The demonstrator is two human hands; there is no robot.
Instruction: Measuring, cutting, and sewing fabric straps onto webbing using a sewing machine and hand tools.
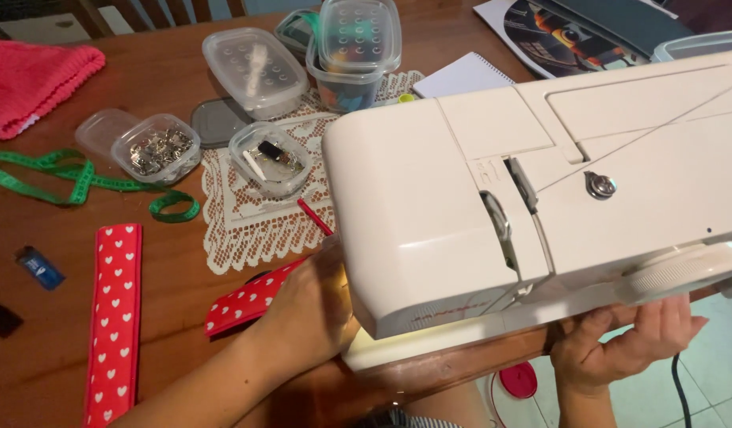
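Red fabric with white hearts [247,299] lies on the wooden desk [175,317] at the sewing machine's left end, and the left hand [310,309] rests on it, fingers hidden under the machine so I cannot tell their grip. At the near right, the right hand [627,341] curls loosely under the white sewing machine [524,190], by its handwheel [683,269]. Left lies a matching red strip [112,317]. Farther off sit a lace doily [247,222], a green tape measure [80,182] and clear plastic boxes [255,71].
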